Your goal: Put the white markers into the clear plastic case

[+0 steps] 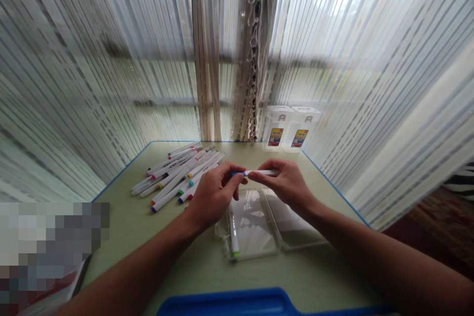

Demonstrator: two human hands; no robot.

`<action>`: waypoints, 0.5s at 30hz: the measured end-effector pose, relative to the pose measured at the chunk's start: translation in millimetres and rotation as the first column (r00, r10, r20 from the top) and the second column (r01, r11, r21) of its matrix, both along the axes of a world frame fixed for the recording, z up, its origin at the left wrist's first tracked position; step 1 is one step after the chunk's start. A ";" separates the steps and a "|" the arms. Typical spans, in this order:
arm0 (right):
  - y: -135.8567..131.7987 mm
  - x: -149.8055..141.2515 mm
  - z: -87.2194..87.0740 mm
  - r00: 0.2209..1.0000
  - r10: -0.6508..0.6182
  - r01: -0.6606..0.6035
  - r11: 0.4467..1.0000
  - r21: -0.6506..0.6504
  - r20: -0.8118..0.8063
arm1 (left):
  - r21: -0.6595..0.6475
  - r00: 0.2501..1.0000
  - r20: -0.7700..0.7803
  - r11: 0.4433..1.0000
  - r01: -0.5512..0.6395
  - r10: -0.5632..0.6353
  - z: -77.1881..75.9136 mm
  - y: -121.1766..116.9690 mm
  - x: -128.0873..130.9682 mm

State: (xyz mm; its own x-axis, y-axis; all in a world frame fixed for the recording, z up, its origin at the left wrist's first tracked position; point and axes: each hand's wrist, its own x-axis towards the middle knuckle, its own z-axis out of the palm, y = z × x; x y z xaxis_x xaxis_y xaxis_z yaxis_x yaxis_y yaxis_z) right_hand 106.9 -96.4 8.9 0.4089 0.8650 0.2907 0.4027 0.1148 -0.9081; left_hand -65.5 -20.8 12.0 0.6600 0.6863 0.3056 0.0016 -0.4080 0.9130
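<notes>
Between my two hands a white marker (264,173) with a blue end is held level above the table. My left hand (217,187) pinches the blue end, and my right hand (287,182) grips the white barrel. Below them lies an opened clear plastic case (255,229), its two halves side by side. Along the left wall of the case's left half rests one white marker (234,234) with a light green end. To the left of my left hand is a loose pile of white markers (177,173) with variously coloured ends.
Two upright clear plastic boxes (274,126) with labels stand at the table's back right. A blue tray-like edge (225,301) lies along the front. String curtains (148,59) hang close behind the blue-edged, pale green table (126,237). A blurred-out object covers the lower left.
</notes>
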 end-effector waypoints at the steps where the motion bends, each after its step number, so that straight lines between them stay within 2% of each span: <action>1: 0.2 -0.5 0.4 0.999 0.009 -0.009 1.000 -0.003 -0.042 | -0.032 1.000 0.021 0.999 -0.005 0.006 -0.1 1.2 0.6; 5: 1.3 -1.9 1.9 0.967 0.074 -0.073 0.997 0.015 -0.244 | -0.226 0.990 0.144 0.974 0.021 0.012 -1.6 7.4 3.0; 8: 2.7 -2.2 1.7 0.903 0.155 -0.138 0.988 0.072 -0.400 | -0.355 0.974 0.224 0.934 0.048 0.035 -2.6 11.9 3.6; 12: 3.2 -2.7 1.7 0.812 0.241 -0.194 0.970 0.144 -0.531 | -0.427 0.956 0.283 0.903 0.049 0.082 -2.6 15.9 2.7; 15: 1.9 -3.8 3.0 0.779 0.273 -0.208 0.962 0.178 -0.564 | -0.461 0.944 0.311 0.886 0.047 0.112 -1.7 16.6 1.9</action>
